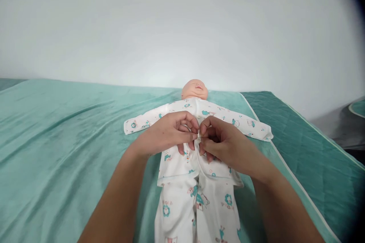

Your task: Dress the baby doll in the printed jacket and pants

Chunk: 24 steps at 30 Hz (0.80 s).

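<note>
A baby doll [195, 89] lies on its back, head toward the wall, arms spread to both sides. It wears a white printed baby shirt [176, 165] with a front opening, and matching printed pants [218, 207]. My left hand [173, 131] pinches one edge of the shirt's front at mid-chest. Facing it, my right hand [224, 140] pinches the other edge, the fingertips of both hands nearly meeting. Small fasteners seem to sit along the opening, but my fingers hide the one between them. Above my hands the shirt front lies together; below, its edges run down to the hem.
A light green blanket [71, 152] with soft folds lies under the doll. To the right, a darker green quilted mat [308, 152] shows past the blanket's pale edge. A white wall [142, 38] rises behind. Part of another green-topped object [358, 108] shows at the far right.
</note>
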### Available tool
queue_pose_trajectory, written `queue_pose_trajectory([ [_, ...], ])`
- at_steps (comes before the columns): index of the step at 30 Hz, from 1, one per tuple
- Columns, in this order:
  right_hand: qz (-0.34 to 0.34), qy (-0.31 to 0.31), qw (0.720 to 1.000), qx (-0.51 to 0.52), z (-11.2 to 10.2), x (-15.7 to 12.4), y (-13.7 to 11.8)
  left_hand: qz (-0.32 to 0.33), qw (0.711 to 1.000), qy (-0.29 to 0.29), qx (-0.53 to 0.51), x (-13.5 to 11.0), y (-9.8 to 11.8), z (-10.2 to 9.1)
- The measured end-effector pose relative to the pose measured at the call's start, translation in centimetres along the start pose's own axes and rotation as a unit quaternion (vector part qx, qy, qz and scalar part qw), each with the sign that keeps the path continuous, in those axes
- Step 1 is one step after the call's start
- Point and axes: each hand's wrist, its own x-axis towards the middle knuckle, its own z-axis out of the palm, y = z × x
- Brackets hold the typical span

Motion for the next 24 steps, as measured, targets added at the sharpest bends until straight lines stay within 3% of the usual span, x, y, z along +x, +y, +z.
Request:
queue_pose_trajectory([
  [17, -0.004, -0.007, 1.0, -0.02, -0.12, -0.23, -0.12, -0.007, 0.999, 0.031, 0.018, -0.05, -0.15, -0.08],
  [24, 0.014, -0.018, 0.999, -0.033, -0.31, -0.41, -0.6, 0.001, 0.999, 0.013, -0.047, 0.06, -0.41, -0.47],
])
